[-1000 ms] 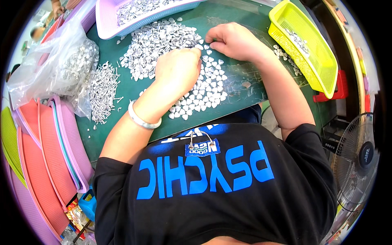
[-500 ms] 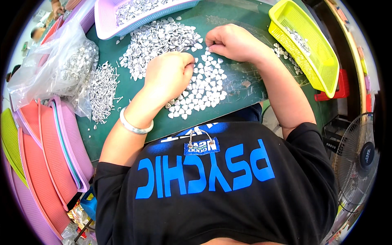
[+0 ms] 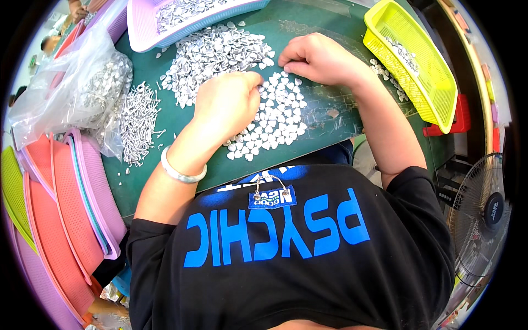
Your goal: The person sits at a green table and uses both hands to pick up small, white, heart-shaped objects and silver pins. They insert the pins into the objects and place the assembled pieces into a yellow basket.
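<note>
Silver hearts (image 3: 275, 118), two hands, one yellow basket (image 3: 418, 66)

The left hand (image 3: 224, 104) covers part of the small silver pieces (image 3: 272, 118), its fingertips curled out of sight, while the lilac tray (image 3: 144, 25) is cut off by the top edge.

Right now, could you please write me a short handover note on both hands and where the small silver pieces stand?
Left hand: palm down on the flat-spread silver heart pieces, grip hidden.
Right hand: fingertips curled at the spread's top edge; any pinched piece is hidden.
Done: one patch spread out in a single layer on the green mat.
Left: the loose pile behind, plus more in the purple tray and yellow basket.
</note>
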`<state>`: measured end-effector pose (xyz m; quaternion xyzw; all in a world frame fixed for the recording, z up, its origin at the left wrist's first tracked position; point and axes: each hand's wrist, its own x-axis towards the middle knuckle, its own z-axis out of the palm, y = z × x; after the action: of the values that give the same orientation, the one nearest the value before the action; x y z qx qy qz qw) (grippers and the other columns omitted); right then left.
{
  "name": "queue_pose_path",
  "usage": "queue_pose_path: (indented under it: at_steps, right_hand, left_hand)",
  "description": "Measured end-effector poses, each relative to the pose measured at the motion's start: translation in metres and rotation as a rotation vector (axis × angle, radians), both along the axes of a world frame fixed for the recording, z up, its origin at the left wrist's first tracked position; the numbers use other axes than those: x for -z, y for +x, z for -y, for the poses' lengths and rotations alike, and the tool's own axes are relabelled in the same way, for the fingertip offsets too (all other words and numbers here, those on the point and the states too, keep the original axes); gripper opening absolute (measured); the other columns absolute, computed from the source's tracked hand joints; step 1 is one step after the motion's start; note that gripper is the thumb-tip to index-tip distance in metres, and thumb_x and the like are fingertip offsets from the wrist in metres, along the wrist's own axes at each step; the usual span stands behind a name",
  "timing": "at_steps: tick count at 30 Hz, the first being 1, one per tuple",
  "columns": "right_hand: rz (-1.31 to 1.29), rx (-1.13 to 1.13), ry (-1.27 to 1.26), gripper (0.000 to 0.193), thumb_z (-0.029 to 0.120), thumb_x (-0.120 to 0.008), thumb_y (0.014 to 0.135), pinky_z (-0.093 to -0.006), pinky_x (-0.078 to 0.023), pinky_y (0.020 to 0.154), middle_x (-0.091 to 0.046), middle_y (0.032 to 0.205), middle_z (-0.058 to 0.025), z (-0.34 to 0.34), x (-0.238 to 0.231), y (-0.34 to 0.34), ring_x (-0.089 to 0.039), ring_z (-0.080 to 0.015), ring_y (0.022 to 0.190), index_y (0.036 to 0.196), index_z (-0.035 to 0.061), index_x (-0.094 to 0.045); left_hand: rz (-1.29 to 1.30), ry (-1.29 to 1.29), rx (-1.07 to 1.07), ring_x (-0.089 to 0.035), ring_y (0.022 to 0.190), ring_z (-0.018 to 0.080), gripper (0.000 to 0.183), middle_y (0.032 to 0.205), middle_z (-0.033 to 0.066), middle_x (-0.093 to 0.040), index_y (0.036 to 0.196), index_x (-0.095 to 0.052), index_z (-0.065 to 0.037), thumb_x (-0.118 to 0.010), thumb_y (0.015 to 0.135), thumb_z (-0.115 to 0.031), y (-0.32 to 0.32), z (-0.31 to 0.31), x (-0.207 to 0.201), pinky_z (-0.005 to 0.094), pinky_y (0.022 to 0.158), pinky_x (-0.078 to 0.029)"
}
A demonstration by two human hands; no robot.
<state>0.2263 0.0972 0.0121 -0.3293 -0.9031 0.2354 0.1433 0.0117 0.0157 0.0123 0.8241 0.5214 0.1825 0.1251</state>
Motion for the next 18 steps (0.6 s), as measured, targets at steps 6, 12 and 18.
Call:
queue_pose_path:
  at_steps: [6,12,18]
  right_hand:
    - [-0.036,0.046,0.131,0.017,0.009,-0.066,0.076,-0.0346,-0.05,0.069,-0.066,0.085,-0.0117,0.004,0.011,-0.015,-0.063,-0.028,0.075,0.093,0.0049,-0.068]
    - [0.034,0.041,-0.121,0.016,0.009,-0.064,0.076,-0.0351,-0.05,0.069,-0.066,0.085,-0.012,0.002,-0.006,-0.005,-0.063,-0.0287,0.076,0.092,0.0043,-0.067]
    - [-0.067,0.067,0.155,0.017,0.011,-0.064,0.077,-0.0359,-0.051,0.07,-0.066,0.084,-0.0124,-0.002,0.012,-0.02,-0.063,-0.0304,0.076,0.091,0.0042,-0.068]
  left_hand:
    - [-0.217,0.003,-0.087,-0.066,0.077,0.0316,0.024,0.082,0.0138,-0.068,0.102,-0.068,-0.012,-0.053,0.084,-0.014,0.014,-0.012,-0.003,0.043,0.068,-0.051]
    - [-0.257,-0.009,-0.053,-0.066,0.078,0.0306,0.02,0.083,0.0126,-0.068,0.098,-0.069,-0.012,-0.054,0.084,-0.017,0.017,-0.01,-0.002,0.043,0.068,-0.051]
    - [-0.18,0.044,-0.05,-0.066,0.078,0.0296,0.016,0.081,0.0112,-0.068,0.092,-0.068,-0.011,-0.057,0.085,-0.019,0.015,-0.013,0.004,0.0421,0.066,-0.051]
